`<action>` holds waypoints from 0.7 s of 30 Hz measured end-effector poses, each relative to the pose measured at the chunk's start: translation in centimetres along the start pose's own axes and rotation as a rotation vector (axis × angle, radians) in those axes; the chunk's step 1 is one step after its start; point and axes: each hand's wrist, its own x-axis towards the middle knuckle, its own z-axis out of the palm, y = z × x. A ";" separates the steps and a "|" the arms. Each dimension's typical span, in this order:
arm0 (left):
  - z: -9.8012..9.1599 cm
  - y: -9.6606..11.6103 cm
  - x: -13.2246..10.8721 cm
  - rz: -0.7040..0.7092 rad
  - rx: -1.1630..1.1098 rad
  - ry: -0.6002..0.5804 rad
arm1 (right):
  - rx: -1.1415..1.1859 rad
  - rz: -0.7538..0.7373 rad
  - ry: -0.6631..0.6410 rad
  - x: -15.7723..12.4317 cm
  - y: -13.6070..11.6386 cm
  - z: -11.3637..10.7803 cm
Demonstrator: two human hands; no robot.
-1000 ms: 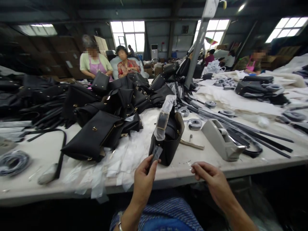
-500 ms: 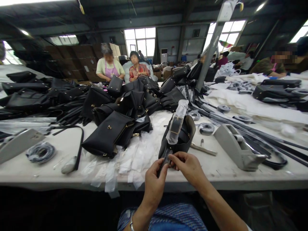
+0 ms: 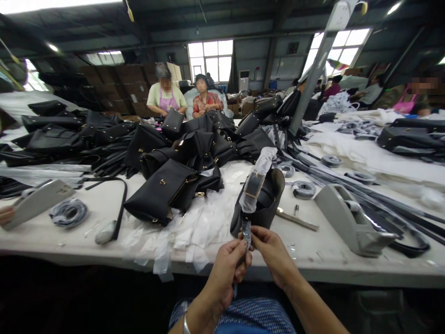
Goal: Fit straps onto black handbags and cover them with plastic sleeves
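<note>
A black handbag (image 3: 277,197) stands open-topped on the table edge before me. Its strap (image 3: 246,228) comes down toward me, with shiny clear film around it. Higher up, a gold-rimmed buckle (image 3: 255,184) on the strap sits under bunched plastic wrap. My left hand (image 3: 227,266) is closed on the strap's lower part, thumb on top. From the other side my right hand (image 3: 273,253) pinches the strap close to the bag; its fingertips are partly hidden.
A grey tape dispenser (image 3: 351,222) stands right, near a metal strip (image 3: 298,219) and wrapped strap coils (image 3: 303,189). Black bags (image 3: 160,190) pile up left and behind, by white film sheets (image 3: 187,227). Another person's hand (image 3: 6,215) touches the left dispenser (image 3: 41,202). Two people stand across.
My left hand has shifted its grip lower, and more film-covered strap shows above it. My right hand stays at the strap. Another person's hand has appeared at the far left; the view has swung slightly left.
</note>
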 end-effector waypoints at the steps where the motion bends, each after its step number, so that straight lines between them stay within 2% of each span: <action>1: 0.1 0.1 0.0 -0.009 0.005 -0.001 | 0.030 0.018 -0.009 0.0 -0.1 0.0; 10: 0.1 0.4 -0.4 -0.067 -0.005 -0.061 | 0.037 0.097 0.000 0.9 -0.2 0.0; 15: -0.1 0.6 -0.4 -0.102 -0.056 -0.049 | 0.044 0.093 0.012 0.8 0.0 0.4; 17: -0.3 0.6 -0.4 -0.093 -0.091 -0.052 | 0.123 0.119 -0.044 0.5 -0.3 0.2; 21: -0.4 0.4 -0.3 -0.097 -0.167 -0.067 | 0.380 0.246 -0.270 -0.2 -1.2 -0.4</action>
